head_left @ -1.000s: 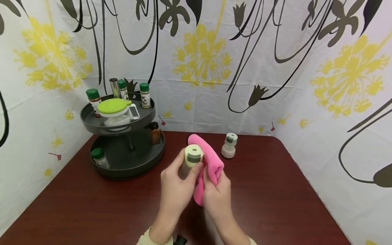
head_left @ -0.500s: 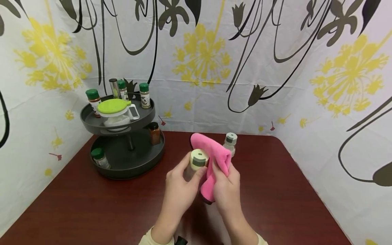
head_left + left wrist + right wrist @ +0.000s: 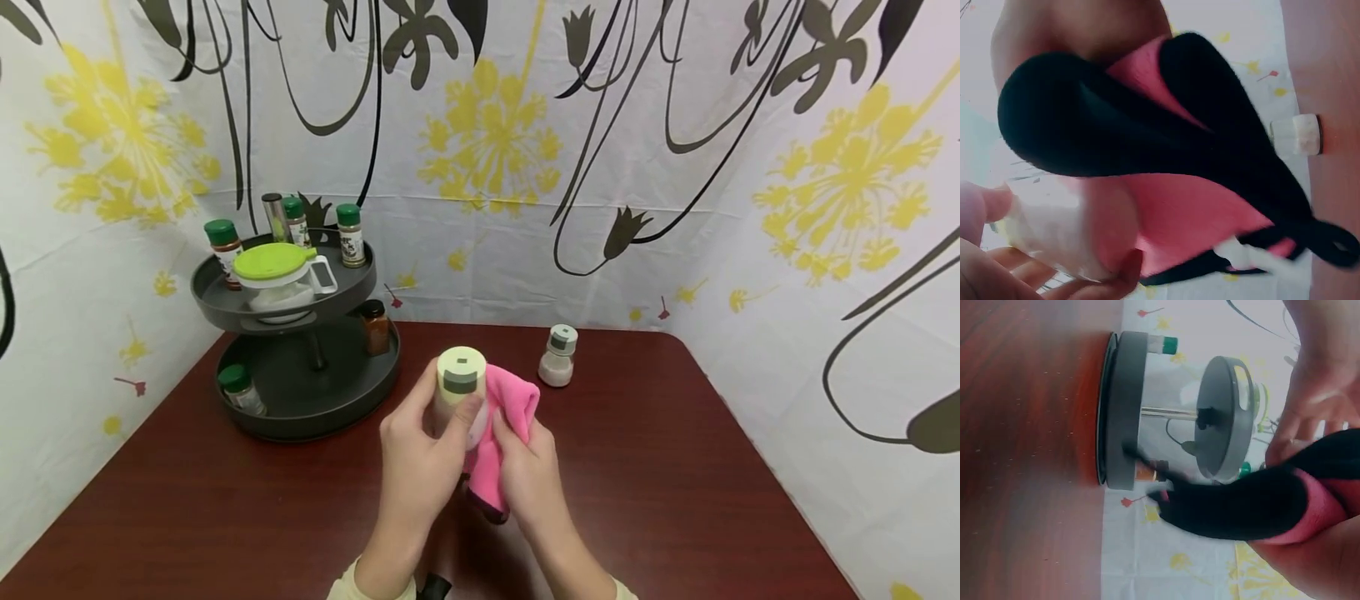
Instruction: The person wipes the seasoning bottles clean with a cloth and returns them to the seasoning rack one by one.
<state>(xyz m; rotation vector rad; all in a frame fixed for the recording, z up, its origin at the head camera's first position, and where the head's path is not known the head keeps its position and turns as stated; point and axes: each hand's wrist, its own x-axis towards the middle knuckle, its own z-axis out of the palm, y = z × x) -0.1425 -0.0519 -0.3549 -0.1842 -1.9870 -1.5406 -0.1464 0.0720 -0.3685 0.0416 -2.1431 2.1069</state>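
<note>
My left hand (image 3: 412,462) grips a clear shaker bottle (image 3: 461,367) with a pale yellow-green cap, upright above the table. Beside it, my right hand (image 3: 531,475) holds a bunched pink cloth (image 3: 512,393) with dark edging against the bottle's right side. The left wrist view shows fingers round the whitish bottle (image 3: 1054,219), with the cloth's pink face (image 3: 1191,209) touching it and its black side folded over. In the right wrist view, the cloth (image 3: 1229,509) hangs from the right hand, whose fingers are partly hidden by it.
A two-tier dark turntable rack (image 3: 300,421) stands at the left, bearing green-capped spice jars (image 3: 350,237), a lime-lidded container (image 3: 273,262) and a brown jar (image 3: 376,329). A second shaker (image 3: 557,358) stands at the back of the red-brown table (image 3: 660,500). A printed curtain surrounds it.
Both hands first shift right, then back left with the bottle and cloth. The cloth now sits lower against the bottle, showing more of its body, and the second shaker is fully visible again.
</note>
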